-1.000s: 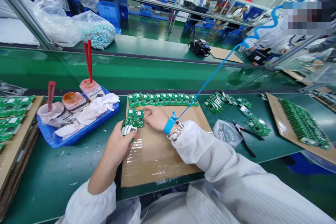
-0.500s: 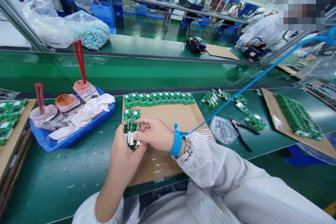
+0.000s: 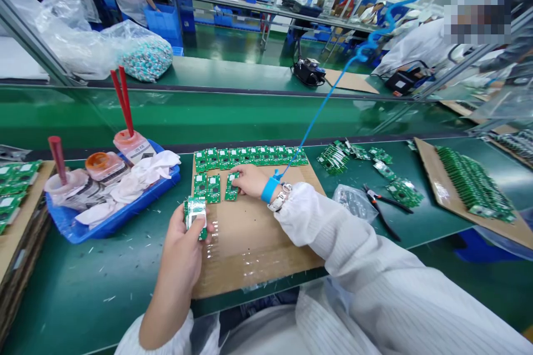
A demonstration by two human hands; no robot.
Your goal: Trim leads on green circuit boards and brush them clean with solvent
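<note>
Three green circuit boards (image 3: 214, 188) down, more in hand!
Green bench (image 3: 95, 288), brown cardboard sheet (image 3: 258, 249): the open right hand (image 3: 250, 180) presses one flat, the curled left hand (image 3: 183, 244) grips a green board bundle (image 3: 195, 216) off the sheet's left edge, seemingly next for laying out.

Here's the green desk (image 3: 95, 288) running across the view, and a wide cardboard sheet (image 3: 254, 255) is lying right in the middle of it, carrying a row of green circuit boards (image 3: 250, 157) along its far edge! Just left of that, a blue plastic tray (image 3: 69, 227) is sitting on the desk, and a cardboard stack (image 3: 20, 255) is bearing more boards at the edge. Over on the right, loose boards (image 3: 333, 158) are scattered across the green surface, a clear plastic bag (image 3: 353, 201) and side cutters (image 3: 381, 213) are lying side by side, and a second cardboard sheet (image 3: 428, 161) is carrying boards packed in tight rows!
</note>
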